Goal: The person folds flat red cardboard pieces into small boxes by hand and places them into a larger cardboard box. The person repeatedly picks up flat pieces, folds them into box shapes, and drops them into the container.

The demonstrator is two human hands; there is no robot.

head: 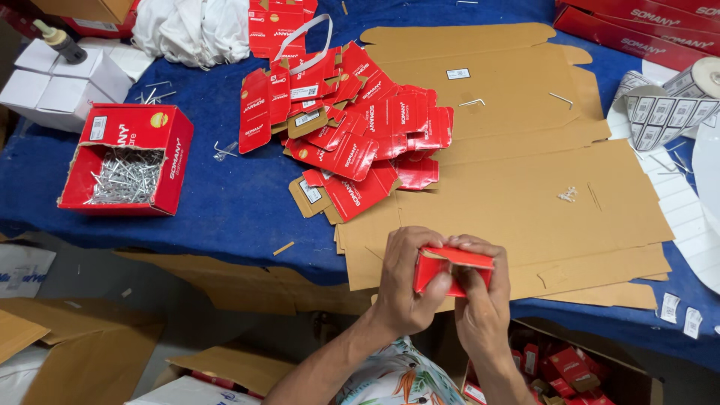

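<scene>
Left hand [405, 289]: wrapped round the left end of a small red box [452, 270], fingers curled shut on it, thumb on the near face.
Right hand [484, 296]: closed on the box's right end, fingertips pressed over the top flap, thumb underneath as far as I can see.
Box: held in the air between both hands, just past the near edge of the table [225, 202], over the flat brown cardboard [525, 172]. Its top flap looks partly down, not yet tucked.
Step in hand: by my reading, folding the box into shape and closing a flap.
Doing it well: I'd keep the left hand firm so the walls stay square, and press the flap along its crease with the right fingertips, not in the middle, so the thin card does not buckle. The tab should slide inside the wall, not over it.
Flat boxes [352, 120]: a loose heap of unfolded red cartons, lying partly on the blue cloth and partly on the cardboard, well beyond the hands.
Open box [127, 159]: a bigger red carton at the left, full of shiny metal pins.
Label roll [664, 101]: white stickers at the right edge.
Bin [570, 367]: a carton below the table by the right wrist, holding finished red boxes.
</scene>
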